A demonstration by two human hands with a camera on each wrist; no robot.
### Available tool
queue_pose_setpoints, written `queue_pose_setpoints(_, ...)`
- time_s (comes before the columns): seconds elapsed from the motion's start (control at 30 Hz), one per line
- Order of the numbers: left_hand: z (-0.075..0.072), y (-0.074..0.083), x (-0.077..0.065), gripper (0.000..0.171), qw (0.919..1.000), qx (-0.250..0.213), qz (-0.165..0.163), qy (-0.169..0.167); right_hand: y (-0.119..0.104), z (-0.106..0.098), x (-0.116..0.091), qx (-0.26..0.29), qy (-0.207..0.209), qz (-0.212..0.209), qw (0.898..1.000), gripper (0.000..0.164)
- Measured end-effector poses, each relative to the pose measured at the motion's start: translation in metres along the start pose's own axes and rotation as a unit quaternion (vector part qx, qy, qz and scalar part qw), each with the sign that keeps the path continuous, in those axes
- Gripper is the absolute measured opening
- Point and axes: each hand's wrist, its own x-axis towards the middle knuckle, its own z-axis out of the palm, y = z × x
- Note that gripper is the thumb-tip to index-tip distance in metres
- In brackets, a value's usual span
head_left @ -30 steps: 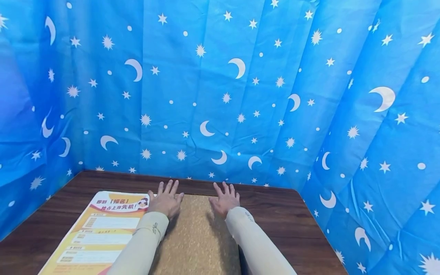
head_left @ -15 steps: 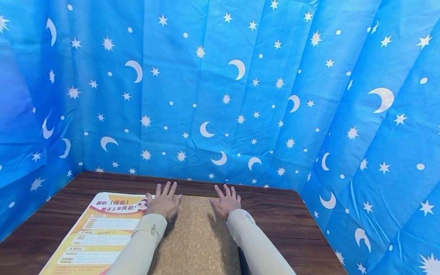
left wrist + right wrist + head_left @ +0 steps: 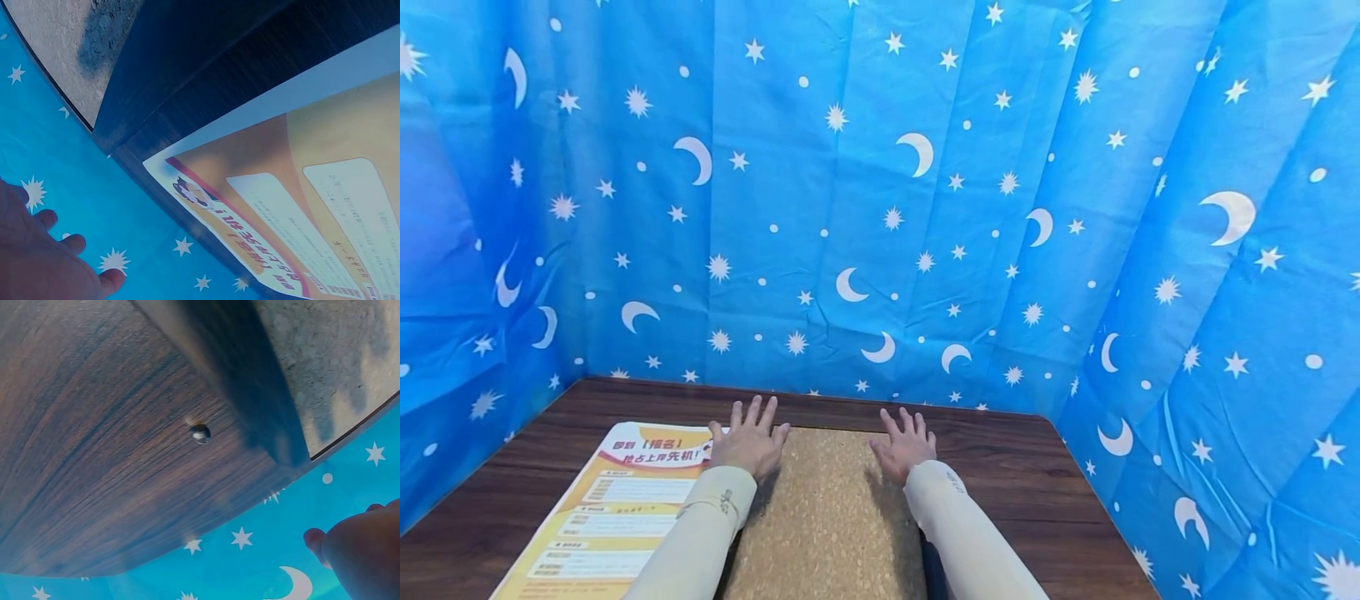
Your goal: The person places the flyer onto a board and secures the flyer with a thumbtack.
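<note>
Hovering near cork board (image 3: 831,517) edges, hands (image 3: 747,447) (image 3: 906,454) splayed, unclenched, dark tabletop (image 3: 1026,492) stretching rightward

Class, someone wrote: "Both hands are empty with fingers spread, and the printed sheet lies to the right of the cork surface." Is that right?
Not quite: the printed sheet lies to the left of the cork surface, as the head view shows. The rest is correct: the left hand and right hand are empty with fingers spread.
</note>
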Motion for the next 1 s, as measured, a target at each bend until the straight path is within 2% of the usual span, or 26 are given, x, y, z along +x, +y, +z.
queue_pose_setpoints(0.3,-0.002,-0.006,-0.001,0.065,0.9999,-0.012,-0.004,-0.007,0.011,0.001,-0.002,-0.015,0.000,0.011,1.000,0.057)
queue_pose_setpoints(0.47,-0.002,-0.015,-0.005,0.066,0.9998,-0.020,-0.001,-0.002,0.017,0.003,-0.004,-0.002,0.007,0.016,1.000,0.058)
queue_pose_setpoints(0.63,-0.001,-0.024,-0.010,0.066,0.9999,-0.009,0.006,0.005,0.021,0.006,-0.008,0.009,0.006,0.018,1.000,0.059)
queue_pose_setpoints(0.83,-0.008,-0.031,-0.008,0.066,1.0000,-0.003,-0.001,0.003,0.025,0.002,-0.011,-0.003,0.000,0.019,1.000,0.059)
queue_pose_setpoints(1.0,-0.008,-0.036,-0.009,0.068,1.0000,-0.004,-0.004,0.008,0.030,0.000,-0.013,0.012,0.004,0.024,1.000,0.057)
